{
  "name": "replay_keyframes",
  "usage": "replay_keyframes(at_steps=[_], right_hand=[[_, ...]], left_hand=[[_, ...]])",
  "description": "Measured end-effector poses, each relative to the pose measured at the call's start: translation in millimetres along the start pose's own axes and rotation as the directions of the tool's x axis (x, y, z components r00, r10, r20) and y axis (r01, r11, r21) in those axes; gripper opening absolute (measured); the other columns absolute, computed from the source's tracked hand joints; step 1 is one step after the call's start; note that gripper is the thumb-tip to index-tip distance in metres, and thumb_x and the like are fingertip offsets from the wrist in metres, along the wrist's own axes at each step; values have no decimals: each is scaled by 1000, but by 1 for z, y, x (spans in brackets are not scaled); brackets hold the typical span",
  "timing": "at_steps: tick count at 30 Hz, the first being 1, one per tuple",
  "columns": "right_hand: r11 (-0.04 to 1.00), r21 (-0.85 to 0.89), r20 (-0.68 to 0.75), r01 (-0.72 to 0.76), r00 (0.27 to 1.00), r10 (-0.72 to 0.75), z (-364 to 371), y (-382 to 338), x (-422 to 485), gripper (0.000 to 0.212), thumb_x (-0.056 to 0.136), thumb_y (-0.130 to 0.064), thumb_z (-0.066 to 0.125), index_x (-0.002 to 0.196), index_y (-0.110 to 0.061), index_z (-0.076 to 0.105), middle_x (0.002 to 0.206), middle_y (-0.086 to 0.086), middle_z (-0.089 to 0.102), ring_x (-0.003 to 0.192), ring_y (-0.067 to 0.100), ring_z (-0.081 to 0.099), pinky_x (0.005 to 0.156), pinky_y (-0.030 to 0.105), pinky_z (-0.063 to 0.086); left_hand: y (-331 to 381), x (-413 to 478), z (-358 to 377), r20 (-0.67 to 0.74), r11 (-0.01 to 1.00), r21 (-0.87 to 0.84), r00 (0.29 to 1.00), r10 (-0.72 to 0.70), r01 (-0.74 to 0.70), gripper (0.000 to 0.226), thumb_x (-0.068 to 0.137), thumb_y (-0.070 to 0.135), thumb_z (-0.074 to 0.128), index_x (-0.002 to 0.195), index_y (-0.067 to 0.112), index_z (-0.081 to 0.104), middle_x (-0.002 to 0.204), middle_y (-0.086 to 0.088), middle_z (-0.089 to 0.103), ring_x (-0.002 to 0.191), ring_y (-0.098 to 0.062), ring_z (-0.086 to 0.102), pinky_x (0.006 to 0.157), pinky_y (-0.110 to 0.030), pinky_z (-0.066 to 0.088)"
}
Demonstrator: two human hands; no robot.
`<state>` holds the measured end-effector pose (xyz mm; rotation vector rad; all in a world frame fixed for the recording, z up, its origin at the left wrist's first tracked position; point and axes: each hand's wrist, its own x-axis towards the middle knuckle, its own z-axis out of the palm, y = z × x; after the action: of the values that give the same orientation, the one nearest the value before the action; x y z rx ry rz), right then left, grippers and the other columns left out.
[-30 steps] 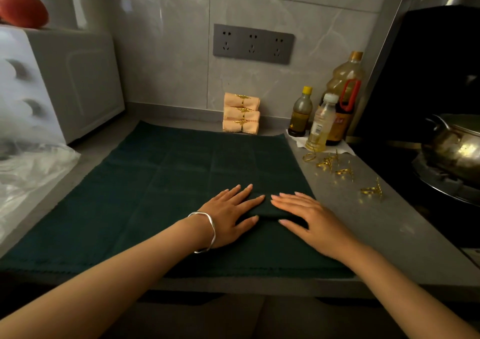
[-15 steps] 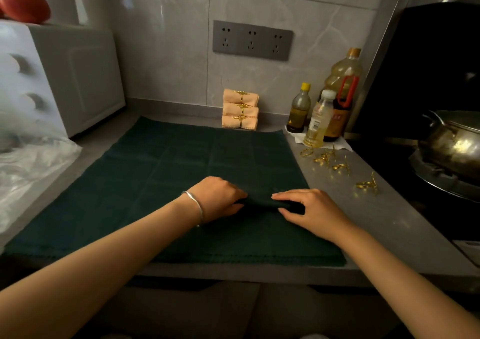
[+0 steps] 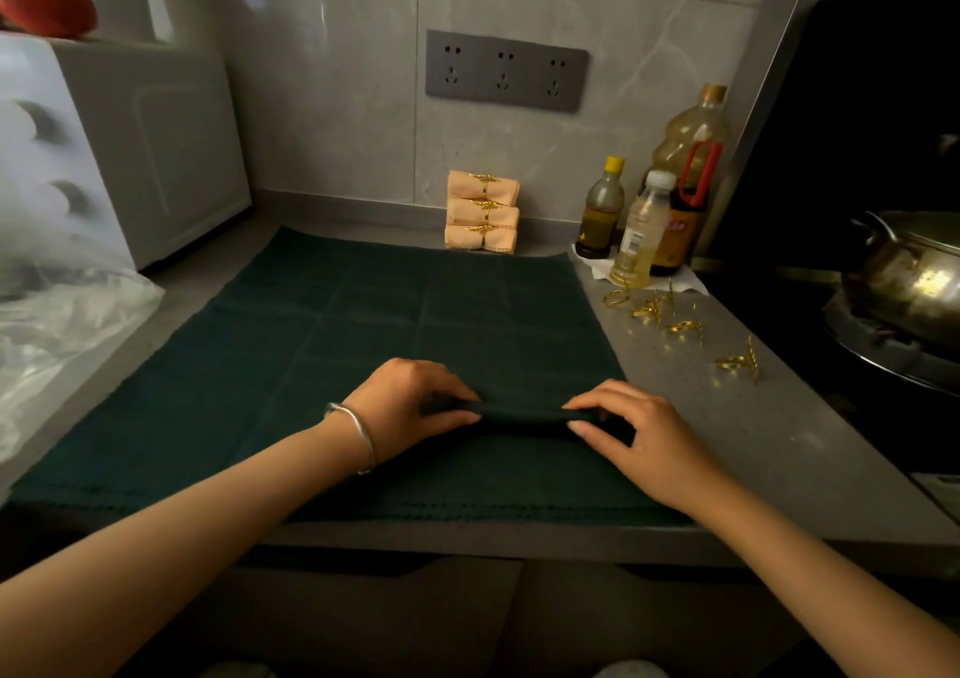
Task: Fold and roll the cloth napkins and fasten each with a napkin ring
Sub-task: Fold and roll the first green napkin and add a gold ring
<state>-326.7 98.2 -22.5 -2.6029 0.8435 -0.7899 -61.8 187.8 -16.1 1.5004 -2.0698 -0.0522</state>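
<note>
Two hands hold a dark green napkin (image 3: 519,412) that is rolled up into a long, thin roll. The roll lies sideways on a big dark green cloth (image 3: 337,334) spread over the gray surface (image 3: 727,428), near its front edge.

The left hand (image 3: 410,407) is at the left end of the roll. Its fingers (image 3: 452,391) curl over the top and the thumb presses the near side, so they are clamped on the roll. A silver bracelet (image 3: 358,433) sits on that wrist. The right hand (image 3: 644,438) is at the right end. Its fingers (image 3: 587,402) bend over the roll and the thumb touches the near side, so it grips the roll too.

At the back, by the wall, three peach napkins (image 3: 483,212) are stacked up, each rolled with a gold ring round it. More gold napkin rings (image 3: 660,311) lie loose on the surface to the right of the green cloth. Behind them stand three bottles (image 3: 641,230) of oil. A shiny pot (image 3: 914,277) sits on the stove at the far right. A white machine (image 3: 130,147) and a clear plastic bag (image 3: 52,344) are on the left.
</note>
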Motion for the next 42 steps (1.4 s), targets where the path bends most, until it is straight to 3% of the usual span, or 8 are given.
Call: replay_keyframes(at_steps=[9, 13, 18, 23, 26, 33, 39, 42], right_hand=[[844, 417, 104, -337, 940, 324, 0, -1, 24, 13, 87, -16, 63, 93, -16, 51, 80, 11, 65, 78, 25, 58, 69, 24, 45], [819, 377, 244, -432, 899, 363, -8, -1, 39, 10, 88, -20, 63, 87, -21, 53, 73, 10, 62, 72, 23, 49, 68, 32, 39], [776, 292, 316, -559, 823, 473, -15, -4, 56, 6, 86, -20, 65, 90, -20, 60, 73, 7, 58, 67, 15, 48, 63, 26, 40], [831, 336, 152, -444, 896, 417, -2, -1, 48, 5, 88, -21, 64, 85, -24, 61, 90, 12, 65, 71, 16, 53, 63, 23, 42], [957, 151, -20, -248, 967, 254, 4, 7, 36, 13, 82, -31, 70, 93, -30, 64, 105, -7, 54, 63, 8, 45, 62, 23, 41], [974, -221, 82, -44, 995, 63, -1, 17, 32, 43, 83, -45, 64, 122, -28, 59, 119, -13, 45, 105, 2, 46, 92, 23, 40], [983, -167, 128, -73, 987, 95, 2, 23, 42, 41, 86, -42, 62, 121, -23, 59, 110, -16, 48, 90, 2, 47, 77, 20, 39], [993, -52, 101, -103, 989, 108, 7, 26, 42, 35, 87, -35, 64, 116, -17, 63, 105, -14, 50, 84, 3, 49, 75, 19, 42]], left_hand=[[-4, 23, 3, 155, 759, -434, 870, -468, 485, 13, 79, 33, 72, 83, 21, 69, 77, 2, 69, 68, -7, 61, 66, -18, 49], [-7, 32, 2, 204, 818, -339, 885, -418, 464, 13, 85, 28, 66, 96, 34, 59, 75, 4, 55, 63, -5, 52, 62, -17, 44], [10, 44, 0, 249, 983, -64, 956, -152, 172, 52, 93, 5, 46, 132, 40, 46, 138, 5, 44, 127, -11, 38, 108, -25, 28], [12, 45, 14, 296, 987, 111, 944, -145, 117, 59, 93, 2, 37, 136, 43, 40, 142, 7, 44, 129, -14, 41, 110, -33, 35], [13, 45, 17, 275, 988, 115, 953, -130, 102, 49, 95, 14, 39, 136, 41, 42, 141, 8, 47, 128, -12, 42, 108, -31, 35], [17, 59, 30, 161, 981, 181, 982, -102, 72, 39, 85, 47, 60, 120, 32, 54, 115, 6, 57, 107, -12, 51, 89, -25, 41], [19, 77, 30, 215, 974, 213, 969, -120, 73, 34, 85, 47, 61, 112, 26, 52, 108, 3, 59, 87, -9, 52, 71, -21, 38], [19, 82, 30, 237, 965, 260, 967, -92, 28, 41, 86, 51, 57, 119, 27, 51, 114, 3, 60, 99, -14, 57, 76, -24, 43]])
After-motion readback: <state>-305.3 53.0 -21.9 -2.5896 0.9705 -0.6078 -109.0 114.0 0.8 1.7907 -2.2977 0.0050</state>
